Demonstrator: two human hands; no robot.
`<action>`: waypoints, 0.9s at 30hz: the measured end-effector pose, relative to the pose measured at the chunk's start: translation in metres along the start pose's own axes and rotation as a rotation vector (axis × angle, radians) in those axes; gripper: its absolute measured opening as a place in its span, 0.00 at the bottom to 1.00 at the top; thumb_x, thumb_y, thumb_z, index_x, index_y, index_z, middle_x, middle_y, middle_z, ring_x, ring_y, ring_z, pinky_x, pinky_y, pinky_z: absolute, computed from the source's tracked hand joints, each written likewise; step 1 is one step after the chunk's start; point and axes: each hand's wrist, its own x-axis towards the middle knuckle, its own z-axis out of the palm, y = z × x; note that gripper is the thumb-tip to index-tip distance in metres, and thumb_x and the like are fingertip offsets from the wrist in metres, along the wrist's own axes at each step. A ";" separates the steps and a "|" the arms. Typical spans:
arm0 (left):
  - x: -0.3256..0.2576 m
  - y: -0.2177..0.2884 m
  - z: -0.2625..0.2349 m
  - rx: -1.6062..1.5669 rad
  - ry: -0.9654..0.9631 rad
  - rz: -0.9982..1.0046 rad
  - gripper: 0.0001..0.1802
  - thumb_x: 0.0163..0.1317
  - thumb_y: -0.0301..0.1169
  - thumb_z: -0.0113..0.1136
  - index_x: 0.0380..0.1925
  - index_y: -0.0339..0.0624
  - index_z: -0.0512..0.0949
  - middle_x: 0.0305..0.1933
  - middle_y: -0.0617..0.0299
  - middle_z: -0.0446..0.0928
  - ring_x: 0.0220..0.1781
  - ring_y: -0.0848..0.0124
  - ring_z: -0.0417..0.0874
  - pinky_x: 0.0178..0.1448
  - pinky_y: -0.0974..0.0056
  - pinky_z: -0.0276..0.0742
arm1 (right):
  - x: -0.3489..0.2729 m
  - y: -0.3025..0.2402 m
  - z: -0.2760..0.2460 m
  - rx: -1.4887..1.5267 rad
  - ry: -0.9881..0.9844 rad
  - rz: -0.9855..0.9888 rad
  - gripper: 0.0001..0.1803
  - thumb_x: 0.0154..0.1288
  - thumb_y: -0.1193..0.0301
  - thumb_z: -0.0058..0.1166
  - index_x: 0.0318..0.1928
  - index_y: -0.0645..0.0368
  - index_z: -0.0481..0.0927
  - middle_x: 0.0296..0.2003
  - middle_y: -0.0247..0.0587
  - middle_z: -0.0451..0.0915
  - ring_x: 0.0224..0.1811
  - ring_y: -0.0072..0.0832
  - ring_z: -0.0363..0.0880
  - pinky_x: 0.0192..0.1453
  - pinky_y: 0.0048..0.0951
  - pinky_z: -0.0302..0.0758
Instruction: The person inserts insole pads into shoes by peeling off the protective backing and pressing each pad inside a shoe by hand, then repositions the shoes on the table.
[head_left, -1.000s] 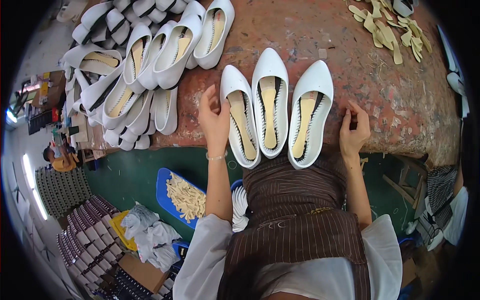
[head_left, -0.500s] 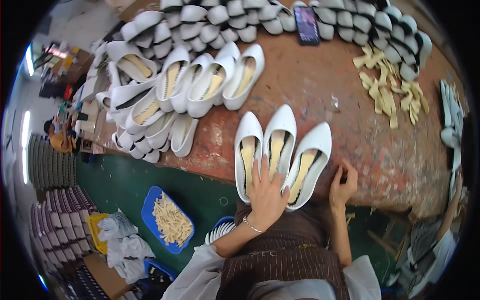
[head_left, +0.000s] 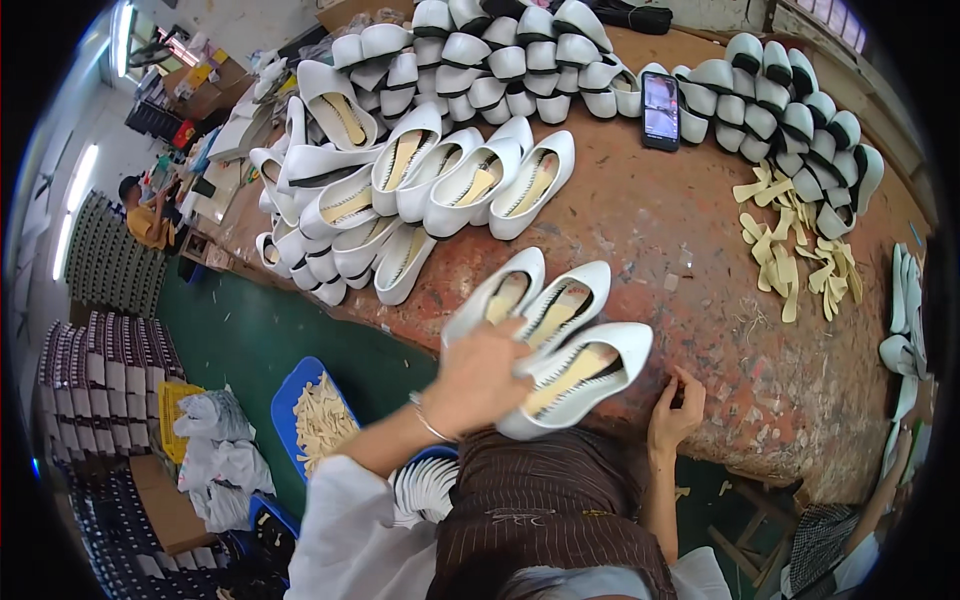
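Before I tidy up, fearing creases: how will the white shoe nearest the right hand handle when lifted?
The shoe will probably hold its shape, as its sides stand up around the opening. Hollow and thin-walled, it is likely light for its size. Its glossy surface might slip under a loose grip.

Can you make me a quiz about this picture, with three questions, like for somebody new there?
1. Counting: how many glossy white pointed-toe shoes sit side by side at the wearer's bare left hand?

2. True or false: the black rectangular phone is farther left than the loose, flat, pale-yellow strips on the worn reddish-brown table.

3. Pick one: what does the wearer's bare right hand hold?
A) a white shoe
B) the phone
C) nothing that can be seen

Key:
1. Three.
2. True.
3. C.
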 end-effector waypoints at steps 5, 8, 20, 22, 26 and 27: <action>0.021 -0.021 -0.122 -0.027 0.038 0.222 0.13 0.40 0.30 0.70 0.24 0.31 0.81 0.51 0.50 0.84 0.47 0.54 0.85 0.54 0.58 0.78 | 0.004 -0.006 -0.005 0.001 0.025 0.037 0.08 0.65 0.82 0.55 0.42 0.63 0.84 0.35 0.44 0.81 0.36 0.37 0.79 0.41 0.33 0.75; 0.017 -0.001 -0.176 0.023 0.159 0.153 0.11 0.40 0.25 0.66 0.26 0.28 0.81 0.48 0.52 0.85 0.46 0.55 0.85 0.53 0.61 0.77 | 0.006 -0.007 -0.003 0.008 0.031 0.003 0.07 0.64 0.83 0.55 0.40 0.62 0.83 0.34 0.45 0.82 0.37 0.41 0.80 0.41 0.34 0.76; 0.119 -0.154 -0.174 0.361 0.595 -0.255 0.22 0.47 0.35 0.67 0.43 0.38 0.85 0.50 0.50 0.84 0.49 0.53 0.85 0.54 0.56 0.78 | 0.003 -0.005 -0.004 0.028 0.043 0.028 0.09 0.57 0.84 0.57 0.38 0.59 0.83 0.34 0.43 0.82 0.37 0.42 0.79 0.39 0.36 0.76; 0.126 -0.192 -0.150 0.409 0.622 -0.275 0.23 0.46 0.38 0.67 0.44 0.42 0.86 0.49 0.49 0.84 0.50 0.49 0.84 0.55 0.54 0.78 | 0.003 -0.005 -0.003 0.023 0.067 0.006 0.09 0.56 0.84 0.57 0.37 0.59 0.84 0.34 0.43 0.81 0.36 0.42 0.79 0.38 0.37 0.76; 0.129 -0.230 -0.143 0.235 0.600 -0.233 0.17 0.46 0.36 0.67 0.37 0.41 0.86 0.50 0.49 0.84 0.50 0.51 0.85 0.57 0.56 0.77 | 0.004 -0.007 -0.007 -0.044 0.058 0.021 0.08 0.56 0.83 0.57 0.36 0.60 0.83 0.33 0.42 0.81 0.36 0.41 0.78 0.38 0.37 0.75; 0.129 -0.226 -0.143 0.190 0.615 -0.168 0.16 0.46 0.35 0.67 0.36 0.41 0.86 0.50 0.48 0.84 0.50 0.51 0.85 0.58 0.56 0.77 | 0.007 -0.009 -0.007 -0.043 0.053 0.001 0.08 0.56 0.84 0.57 0.36 0.60 0.84 0.33 0.42 0.81 0.36 0.41 0.78 0.38 0.37 0.75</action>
